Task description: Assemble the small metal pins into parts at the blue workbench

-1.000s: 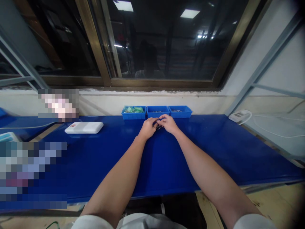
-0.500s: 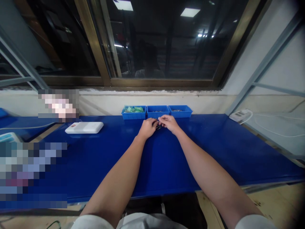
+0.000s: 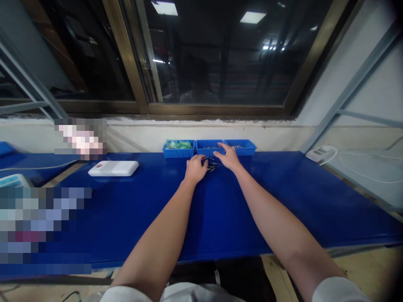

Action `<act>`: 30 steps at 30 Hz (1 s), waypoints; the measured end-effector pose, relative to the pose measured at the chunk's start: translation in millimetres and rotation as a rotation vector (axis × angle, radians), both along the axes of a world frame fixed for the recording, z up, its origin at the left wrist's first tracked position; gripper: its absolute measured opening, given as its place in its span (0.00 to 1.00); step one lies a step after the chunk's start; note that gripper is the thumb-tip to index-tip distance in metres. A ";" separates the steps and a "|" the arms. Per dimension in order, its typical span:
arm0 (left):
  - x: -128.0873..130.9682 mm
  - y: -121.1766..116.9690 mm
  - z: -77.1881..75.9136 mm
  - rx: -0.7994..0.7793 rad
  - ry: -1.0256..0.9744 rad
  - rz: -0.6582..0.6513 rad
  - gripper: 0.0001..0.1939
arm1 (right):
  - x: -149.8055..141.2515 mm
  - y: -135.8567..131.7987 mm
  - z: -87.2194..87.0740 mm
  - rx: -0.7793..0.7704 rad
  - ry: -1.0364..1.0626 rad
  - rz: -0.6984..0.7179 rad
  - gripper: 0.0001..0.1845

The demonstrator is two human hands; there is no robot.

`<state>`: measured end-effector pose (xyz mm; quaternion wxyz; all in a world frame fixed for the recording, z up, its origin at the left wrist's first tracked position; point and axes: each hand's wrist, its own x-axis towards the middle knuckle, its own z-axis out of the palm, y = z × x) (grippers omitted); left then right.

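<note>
Small thin metal pieces [image 3: 211, 168] lie in a loose cluster on the blue tabletop, too small to name. At their left side is my left hand [image 3: 197, 168], fingers curled inward; whatever they hold is hidden. My right hand [image 3: 229, 157] is over the right edge of the cluster, thumb and forefinger spread apart with nothing visible between them. Its fingertips reach in front of the middle blue bin [image 3: 204, 152] and the right blue bin [image 3: 248, 149], which both contain small metallic bits. Green packets [image 3: 179, 144] fill the left blue bin [image 3: 178, 154].
A white power bank-like device [image 3: 113, 168] lies to the left on the blue table [image 3: 141, 197]. At the far right is a white power strip [image 3: 320, 153] with a cable. Behind the bins are a low wall and a window. Blurred patches cover things on the left.
My right hand has come away from my left hand, opening its fingers and moving slightly right toward the bins. More of the metal pieces now show between the hands.
</note>
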<state>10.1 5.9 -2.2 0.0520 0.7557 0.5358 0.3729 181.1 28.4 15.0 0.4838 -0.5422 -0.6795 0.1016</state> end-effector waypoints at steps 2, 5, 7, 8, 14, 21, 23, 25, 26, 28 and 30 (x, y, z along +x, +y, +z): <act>0.2 -0.5 0.0 -0.020 0.030 0.011 0.13 | 1.5 1.8 -3.6 -0.045 -0.029 0.042 0.31; 0.0 -0.8 0.3 -0.039 0.061 0.028 0.14 | 2.1 -0.1 -9.1 -0.034 -0.039 0.049 0.33; -0.5 0.0 -0.1 -0.046 0.072 0.033 0.14 | 0.8 -4.1 -12.1 0.003 -0.056 0.029 0.29; -0.9 0.7 -0.6 -0.051 0.075 0.031 0.15 | -0.4 -6.6 -13.6 0.014 -0.081 0.036 0.25; -3.4 6.9 -7.0 -0.080 0.123 -0.012 0.16 | -11.0 -17.3 -23.5 -0.108 -0.380 0.183 0.16; -2.5 5.3 -6.9 -0.072 0.250 -0.053 0.14 | -14.8 -14.4 -26.8 -0.107 -0.409 0.221 0.09; -2.1 4.8 -6.4 -0.072 0.241 -0.053 0.15 | -13.7 -12.7 -27.4 -0.106 -0.392 0.223 0.08; -1.7 4.7 -6.1 -0.080 0.229 -0.051 0.15 | -12.3 -11.0 -28.3 -0.103 -0.366 0.220 0.07; -1.5 4.6 -6.0 -0.084 0.223 -0.048 0.16 | -11.6 -10.3 -28.7 -0.101 -0.351 0.218 0.07; -1.1 4.0 -5.4 -0.086 0.204 -0.042 0.16 | -10.2 -9.2 -29.1 -0.088 -0.319 0.200 0.06; -0.8 2.7 -4.3 -0.078 0.178 -0.045 0.17 | -8.9 -8.9 -28.6 -0.071 -0.292 0.184 0.05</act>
